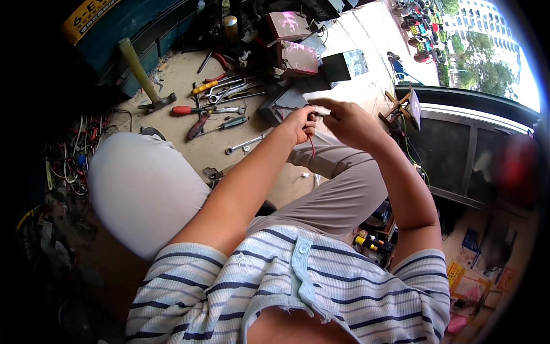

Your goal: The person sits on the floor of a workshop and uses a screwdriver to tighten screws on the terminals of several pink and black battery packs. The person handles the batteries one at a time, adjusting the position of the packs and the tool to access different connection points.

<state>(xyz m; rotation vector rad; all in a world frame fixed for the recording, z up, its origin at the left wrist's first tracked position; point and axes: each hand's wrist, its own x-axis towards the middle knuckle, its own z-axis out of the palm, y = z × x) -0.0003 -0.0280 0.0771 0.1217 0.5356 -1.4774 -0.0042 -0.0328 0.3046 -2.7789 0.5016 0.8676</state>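
Note:
My left hand (302,124) is closed, with a red wire (312,145) hanging below its fingers. Between the two hands a small white piece (322,111), which looks like a wire connector, shows at the fingertips. My right hand (350,121) pinches at it, its index finger stretched over the top. Just beyond my left hand, a dark grey box-shaped battery (279,105) sits on the floor with thin leads at its top. How far the wire runs into the connector is hidden by my fingers.
Pliers, wrenches and screwdrivers, one a red-handled screwdriver (183,110), lie on the floor ahead. A hammer (150,94) stands handle-up at left. Pink-topped batteries (297,59) are at the back. Tangled wires (74,143) cover the far left; a small folding stool (404,109) is at right.

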